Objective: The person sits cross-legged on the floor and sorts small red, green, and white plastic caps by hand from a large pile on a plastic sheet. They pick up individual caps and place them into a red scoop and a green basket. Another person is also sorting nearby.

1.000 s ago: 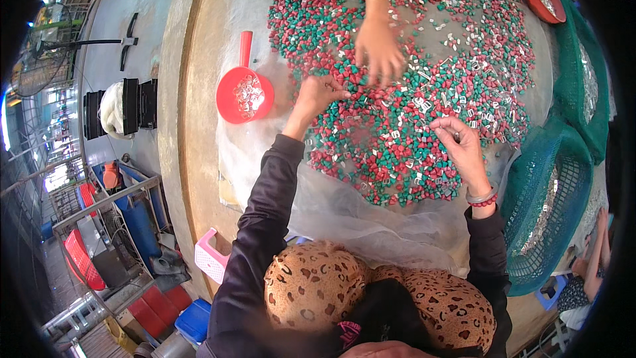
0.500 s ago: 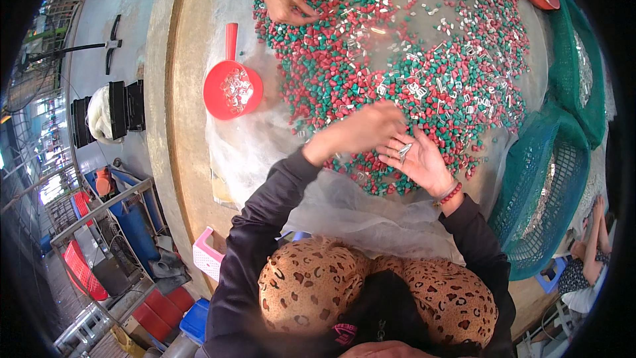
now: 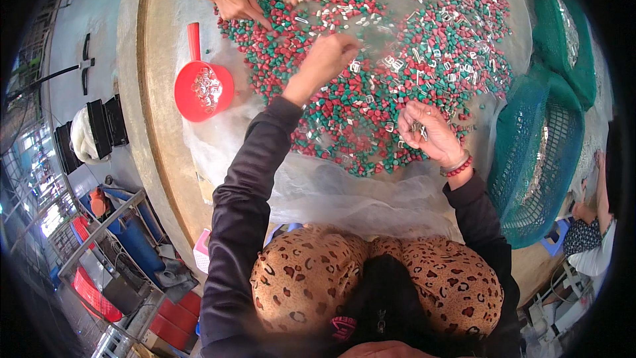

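A heap of red and green pieces (image 3: 371, 93) mixed with small silver clips covers a clear plastic sheet (image 3: 331, 192) on the round table (image 3: 142, 106). The left hand (image 3: 328, 56) has lifted off the heap since half a second ago, fingers pinched; its contents cannot be told. The right hand (image 3: 424, 132), cupped palm-up, holds silver clips. A red scoop (image 3: 202, 86) holds clips. A green mesh basket (image 3: 536, 152) stands right.

A round wooden table (image 3: 149, 126) stands on grey concrete floor (image 3: 79, 20); red crates (image 3: 93, 292) and metal racks (image 3: 99, 238) sit left, in daylight.
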